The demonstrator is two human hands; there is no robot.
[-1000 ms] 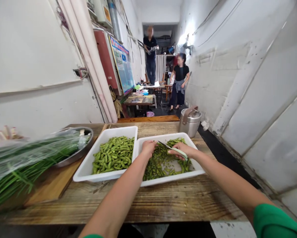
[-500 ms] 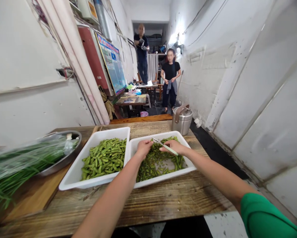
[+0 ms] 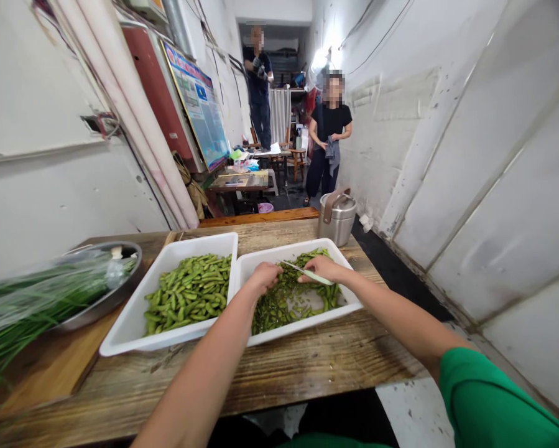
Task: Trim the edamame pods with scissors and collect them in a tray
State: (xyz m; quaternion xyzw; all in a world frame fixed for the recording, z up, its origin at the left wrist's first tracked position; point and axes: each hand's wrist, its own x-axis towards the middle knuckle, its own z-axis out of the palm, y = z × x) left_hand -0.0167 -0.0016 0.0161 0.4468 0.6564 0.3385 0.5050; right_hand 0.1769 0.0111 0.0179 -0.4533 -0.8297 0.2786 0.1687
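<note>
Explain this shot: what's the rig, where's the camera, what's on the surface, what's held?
No machine here: these are a person's two bare hands, seen from one camera worn on the head, looking forward and down. The right hand holds pale-green-handled metal scissors; the left hand is by their tips, too small to tell what it pinches. Both are over the right white rectangular tray, holding green pods and small bits. On the brown wooden table are also the left white rectangular tray of green pods, a silver metal canister and a round metal bowl.
</note>
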